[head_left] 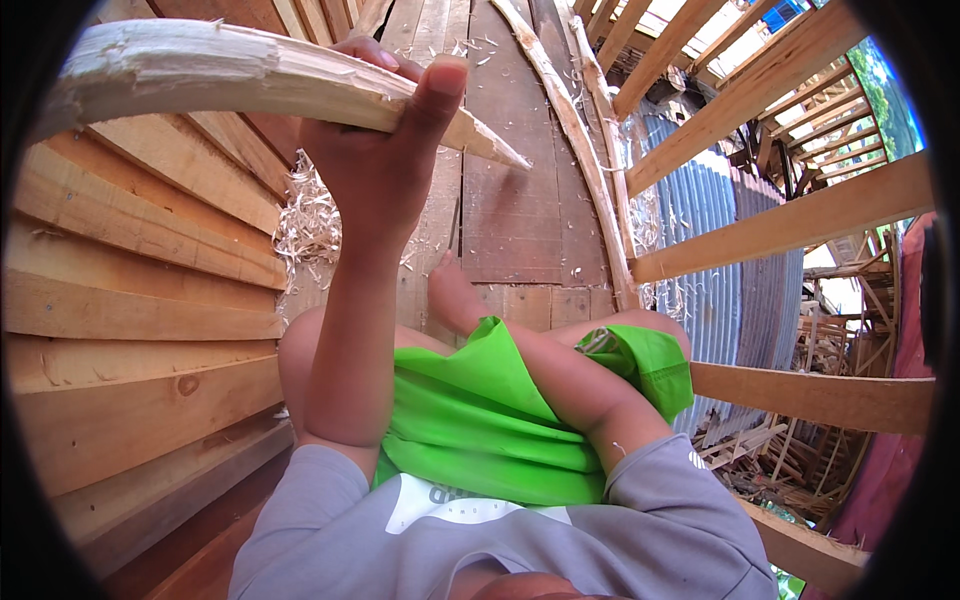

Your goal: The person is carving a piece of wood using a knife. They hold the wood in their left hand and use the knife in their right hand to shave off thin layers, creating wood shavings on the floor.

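Observation:
My left hand (385, 140) is raised at the upper left, closed round a thick, pale, peeled wooden stick (220, 75). Its thumb presses over the wood, and the fingers curl behind it. The stick curves in from the left edge and tapers to a sharp point just right of the hand. My right forearm crosses my green shorts toward the floorboards. Low between my knees, my right hand (457, 295) is closed on what looks like a knife (454, 225), its thin dark blade seen nearly edge-on and its handle hidden. The blade is apart from the stick.
Curled wood shavings (308, 215) lie heaped against the slatted wooden wall (140, 300) on my left. More are scattered over the plank floor (510, 220). Long peeled poles (565, 110) lie along the right edge, beside wooden railings (780, 225) with corrugated metal sheets (700, 215) beyond.

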The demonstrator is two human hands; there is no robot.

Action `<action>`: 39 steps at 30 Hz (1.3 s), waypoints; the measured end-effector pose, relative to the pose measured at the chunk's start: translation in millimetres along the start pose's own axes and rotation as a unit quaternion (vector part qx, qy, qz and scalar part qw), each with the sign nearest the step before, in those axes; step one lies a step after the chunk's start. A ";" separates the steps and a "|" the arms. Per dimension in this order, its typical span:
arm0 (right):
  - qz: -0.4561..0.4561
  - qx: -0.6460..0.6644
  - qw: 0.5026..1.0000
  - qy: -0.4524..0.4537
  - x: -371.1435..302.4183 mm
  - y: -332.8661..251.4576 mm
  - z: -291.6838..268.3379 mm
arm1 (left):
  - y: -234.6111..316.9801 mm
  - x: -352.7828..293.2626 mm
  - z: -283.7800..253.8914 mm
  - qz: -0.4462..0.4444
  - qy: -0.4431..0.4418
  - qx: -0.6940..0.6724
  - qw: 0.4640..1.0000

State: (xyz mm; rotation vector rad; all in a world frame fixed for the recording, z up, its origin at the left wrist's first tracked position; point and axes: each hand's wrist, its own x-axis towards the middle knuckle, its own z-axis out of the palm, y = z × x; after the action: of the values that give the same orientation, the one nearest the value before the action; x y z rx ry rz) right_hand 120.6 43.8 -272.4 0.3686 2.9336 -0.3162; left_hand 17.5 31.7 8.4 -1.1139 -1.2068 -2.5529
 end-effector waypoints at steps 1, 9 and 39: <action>-0.003 0.040 0.999 -0.011 1.5 -2.1 -0.9 | 0.2 -0.3 0.2 -0.002 0.001 -0.005 1.000; 0.056 0.265 0.958 0.093 -6.2 -15.2 -11.9 | -0.1 -1.0 -3.3 -0.009 0.005 -0.008 1.000; 0.071 0.319 0.944 -0.050 -9.6 -23.8 -6.2 | 0.0 -0.8 -0.9 -0.018 0.001 -0.016 1.000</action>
State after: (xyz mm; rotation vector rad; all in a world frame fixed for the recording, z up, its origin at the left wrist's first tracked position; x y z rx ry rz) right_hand 122.8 20.5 -260.1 0.6153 2.6092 -1.2264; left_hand 17.6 31.0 7.5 -1.1066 -1.1991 -2.6083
